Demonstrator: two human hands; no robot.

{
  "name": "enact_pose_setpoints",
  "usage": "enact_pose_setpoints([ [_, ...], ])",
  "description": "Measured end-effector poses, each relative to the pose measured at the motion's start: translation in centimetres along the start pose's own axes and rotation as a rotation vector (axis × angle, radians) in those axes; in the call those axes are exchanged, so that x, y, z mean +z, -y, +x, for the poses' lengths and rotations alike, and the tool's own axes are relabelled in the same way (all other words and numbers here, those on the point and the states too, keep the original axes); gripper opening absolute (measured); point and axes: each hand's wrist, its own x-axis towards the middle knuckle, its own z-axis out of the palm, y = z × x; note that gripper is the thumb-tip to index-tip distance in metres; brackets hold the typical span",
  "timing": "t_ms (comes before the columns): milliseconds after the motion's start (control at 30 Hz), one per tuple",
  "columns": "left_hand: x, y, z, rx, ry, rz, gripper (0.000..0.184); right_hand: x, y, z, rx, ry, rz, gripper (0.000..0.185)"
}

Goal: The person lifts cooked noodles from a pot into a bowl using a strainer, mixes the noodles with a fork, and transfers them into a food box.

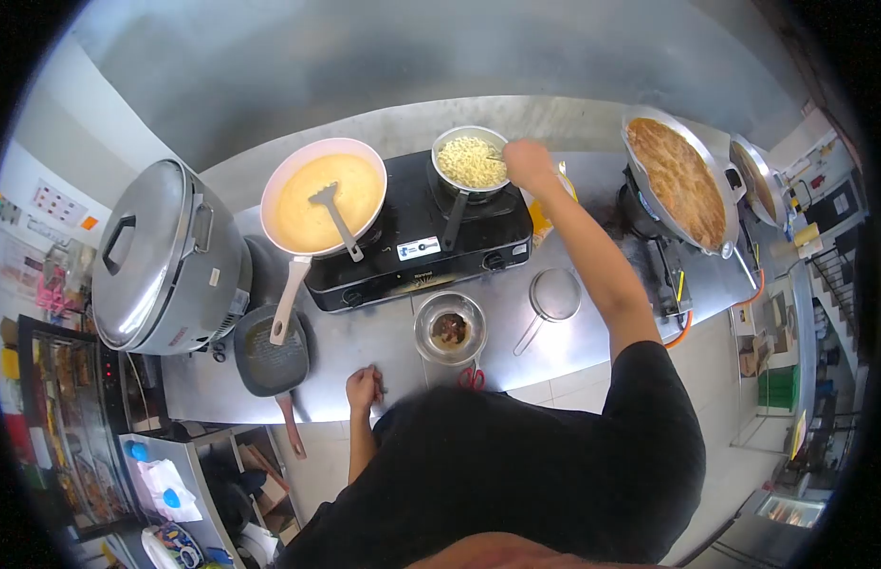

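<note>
My right hand (529, 164) is closed at the right rim of a small saucepan, gripping a thin metal utensil (497, 157) whose end dips into the pan; its exact kind is hidden. Pale yellow instant noodles (467, 163) fill the saucepan (454, 220), which sits on the right burner of a black gas stove (450, 266). At the counter's front edge, my left hand (365, 387) rests with fingers curled and nothing visible in them. Between the hands stands a metal bowl (424, 334) with a dark brown mixture, red-handled scissors (472, 378) beside it.
A pink-rimmed pan (287, 211) of creamy orange sauce holds a grey spatula (336, 216). A square grill pan (273, 356) and a large steel cooker (146, 256) stand left. Rightward are a strainer (555, 295), a yellow packet (541, 222) and a wide pan (734, 211) of bubbling brown liquid.
</note>
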Motion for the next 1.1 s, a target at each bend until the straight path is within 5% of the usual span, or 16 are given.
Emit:
enact_pose_setpoints([
  [400,-0.5,-1.3,0.0,-0.054,0.033,0.005,0.039,-4.0,1.8,-6.7,-0.131,-0.004,0.162,0.015],
  [700,-0.8,-0.8,0.6,-0.081,0.037,-0.005,0.040,-3.6,-2.0,-4.3,0.078,-0.141,-0.077,0.013],
  [1100,-0.8,-0.9,1.0,-0.105,0.034,-0.001,0.040,-1.8,2.5,-4.0,0.039,-0.062,0.345,0.019],
])
